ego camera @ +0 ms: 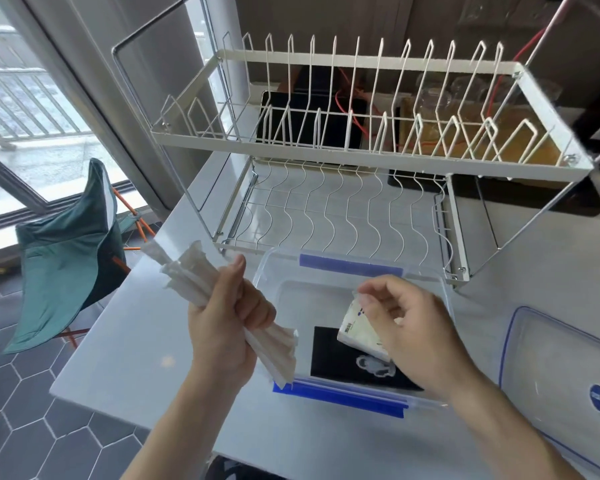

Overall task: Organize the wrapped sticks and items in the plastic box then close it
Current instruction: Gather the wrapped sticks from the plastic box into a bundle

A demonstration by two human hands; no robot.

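Observation:
A clear plastic box (426,287) with blue latches stands open on the white table in front of me. My left hand (231,322) grips a bundle of white paper-wrapped sticks (187,277) just left of the box, above its left rim. My right hand (407,329) pinches a small white printed packet (355,336) inside the box. Beneath the packet a black packet (340,360) with a pale figure on it lies flat on the box's floor. The box's clear lid (565,362), edged in blue, lies on the table to the right.
A white two-tier wire dish rack (361,161) stands right behind the box. The table's left edge (94,336) drops to a dark hexagon-tiled floor, where a green folding chair (66,258) stands. Dark objects and red cables lie behind the rack.

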